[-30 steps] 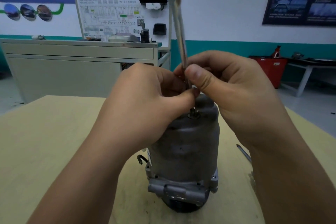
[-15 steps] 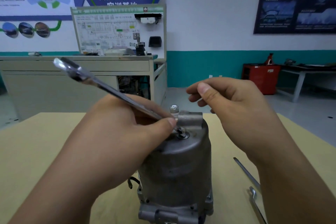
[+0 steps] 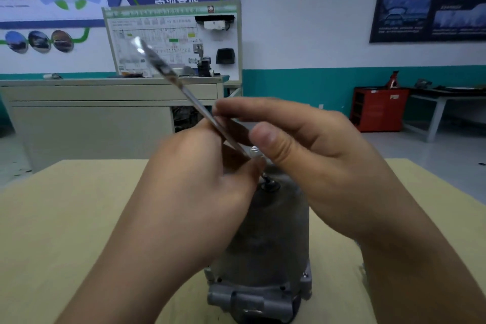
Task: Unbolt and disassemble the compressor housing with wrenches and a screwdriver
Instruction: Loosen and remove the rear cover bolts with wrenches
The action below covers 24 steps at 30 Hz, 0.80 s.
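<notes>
Top-bolt work: the compressor [image 3: 263, 231] stands upright on the table [image 3: 65, 218]. Above its crown our left hand [image 3: 200, 179] clamps curled fingers and thumb on the lower end of the wrench [image 3: 184, 92], whose blurred shaft slants up and to the left. Our right hand [image 3: 315, 160], just right of the crown, holds its fingers nearly straight, the tips against the shaft. We judge the next move needs the wrench seated squarely on the bolt [image 3: 254, 151], with the unclamped compressor steadied against the turn.

Motion-blurred wrench [image 3: 184, 91] head; compressor housing [image 3: 265, 244] top mostly behind left hand [image 3: 205, 179] and right hand [image 3: 315, 160], base cut off below.
</notes>
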{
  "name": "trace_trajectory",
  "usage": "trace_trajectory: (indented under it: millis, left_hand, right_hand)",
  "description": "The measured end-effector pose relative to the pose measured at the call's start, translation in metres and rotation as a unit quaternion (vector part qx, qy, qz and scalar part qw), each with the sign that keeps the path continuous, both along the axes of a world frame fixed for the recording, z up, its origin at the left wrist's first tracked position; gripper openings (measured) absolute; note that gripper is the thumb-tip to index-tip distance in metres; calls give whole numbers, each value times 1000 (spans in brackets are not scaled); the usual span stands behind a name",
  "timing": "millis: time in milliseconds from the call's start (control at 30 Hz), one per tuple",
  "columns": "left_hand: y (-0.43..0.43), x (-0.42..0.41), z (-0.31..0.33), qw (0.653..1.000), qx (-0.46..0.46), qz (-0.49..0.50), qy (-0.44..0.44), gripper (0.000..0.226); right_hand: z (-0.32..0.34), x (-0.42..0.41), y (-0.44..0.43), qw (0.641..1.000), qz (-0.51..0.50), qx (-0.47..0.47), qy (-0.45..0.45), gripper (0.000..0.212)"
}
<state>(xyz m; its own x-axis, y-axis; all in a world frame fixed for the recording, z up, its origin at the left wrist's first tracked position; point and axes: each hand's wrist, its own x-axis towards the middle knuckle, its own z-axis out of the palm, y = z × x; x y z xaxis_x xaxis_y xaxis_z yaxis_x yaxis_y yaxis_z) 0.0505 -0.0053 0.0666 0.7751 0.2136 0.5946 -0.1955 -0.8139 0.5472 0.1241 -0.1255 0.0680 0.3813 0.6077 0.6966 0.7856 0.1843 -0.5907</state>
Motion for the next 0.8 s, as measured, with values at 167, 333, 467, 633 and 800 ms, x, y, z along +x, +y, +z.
trace_trajectory:
  millis: [167, 333, 467, 633, 800]
  left_hand:
    - [0, 9, 2, 999, 26, -8, 19, 29]
    - [-1, 20, 10, 993, 113, -16, 22, 8]
    - [3, 24, 12, 991, 127, -26, 32, 21]
    - [14, 29, 3, 994, 13, -92, 53, 24]
    - [27, 32, -14, 983, 5, -120, 139, 80]
  right_hand:
    - [29, -1, 10, 997, 54, -37, 39, 26]
    - [44, 4, 4, 994, 6, -110, -25, 13]
    - [46, 4, 3, 997, -10, -77, -4, 15]
    - [42, 3, 1, 998, -34, -56, -16, 15]
    - [39, 8, -4, 998, -67, 12, -10, 10]
